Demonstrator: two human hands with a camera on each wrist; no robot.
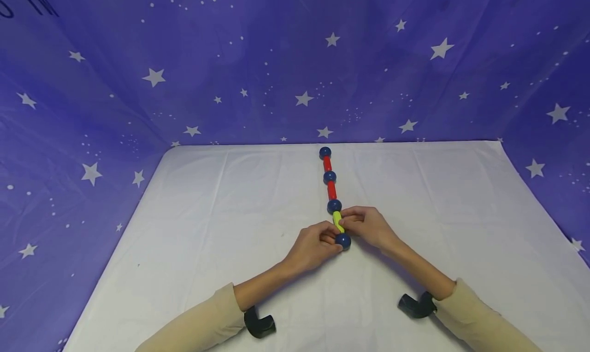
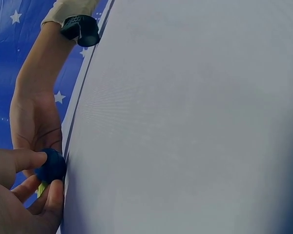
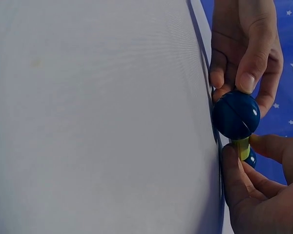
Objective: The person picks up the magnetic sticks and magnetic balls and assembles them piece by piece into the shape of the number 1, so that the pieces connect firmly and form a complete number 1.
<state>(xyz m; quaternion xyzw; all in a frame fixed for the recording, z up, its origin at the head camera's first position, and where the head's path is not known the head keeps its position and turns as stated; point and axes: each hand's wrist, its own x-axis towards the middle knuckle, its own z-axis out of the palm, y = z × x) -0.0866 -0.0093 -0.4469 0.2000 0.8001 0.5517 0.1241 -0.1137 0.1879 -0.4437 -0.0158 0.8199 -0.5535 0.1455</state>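
Observation:
A chain of dark blue balls and short rods runs from the far edge of the table toward me. Its two farther rods, a red rod (image 1: 327, 163) and another red rod (image 1: 332, 190), join the blue balls (image 1: 329, 177). The nearest rod is yellow-green (image 1: 338, 219), between a blue ball (image 1: 334, 206) and the end ball (image 1: 343, 241). My left hand (image 1: 314, 248) holds that end ball, thumb and fingers about it, as the left wrist view confirms with the ball (image 2: 51, 166). My right hand (image 1: 370, 228) pinches the yellow-green rod (image 3: 242, 148) between thumb and fingers.
The chain lies on a white-covered table (image 1: 230, 198). A purple-blue star-patterned cloth (image 1: 258, 65) hangs behind and at both sides. Black curved pieces stick out by the left sleeve (image 1: 260, 324) and the right sleeve (image 1: 417, 306).

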